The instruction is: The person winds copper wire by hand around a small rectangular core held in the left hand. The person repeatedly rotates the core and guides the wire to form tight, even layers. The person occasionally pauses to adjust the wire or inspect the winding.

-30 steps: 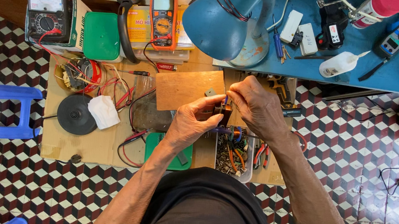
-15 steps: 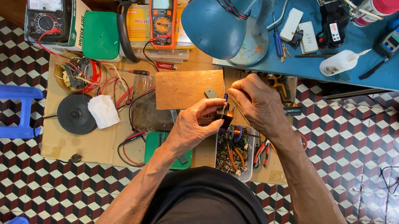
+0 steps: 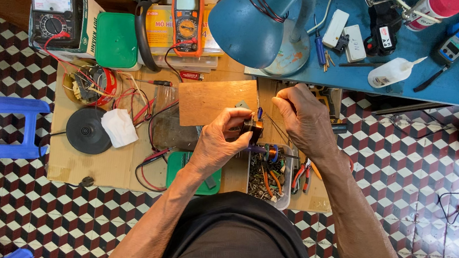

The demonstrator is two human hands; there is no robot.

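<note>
Copper-wound coil (image 3: 253,128) sits clamped in the left hand (image 3: 222,142), just right of the wooden board (image 3: 216,101). The right hand (image 3: 304,117), further right of the board, pinches a thin wire (image 3: 279,129) running to the coil. A parts tray (image 3: 268,176) lies below the board.

The right hand (image 3: 305,119) has drawn up and away from the coil (image 3: 252,128).

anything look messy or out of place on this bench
Mostly clutter. Red and black leads sprawl in loops across the low wooden table, and a crumpled white tissue lies against a black disc. The left hand holds a small copper-wound coil; the right hand pinches beside it. Nothing looks spilled or broken.
</note>
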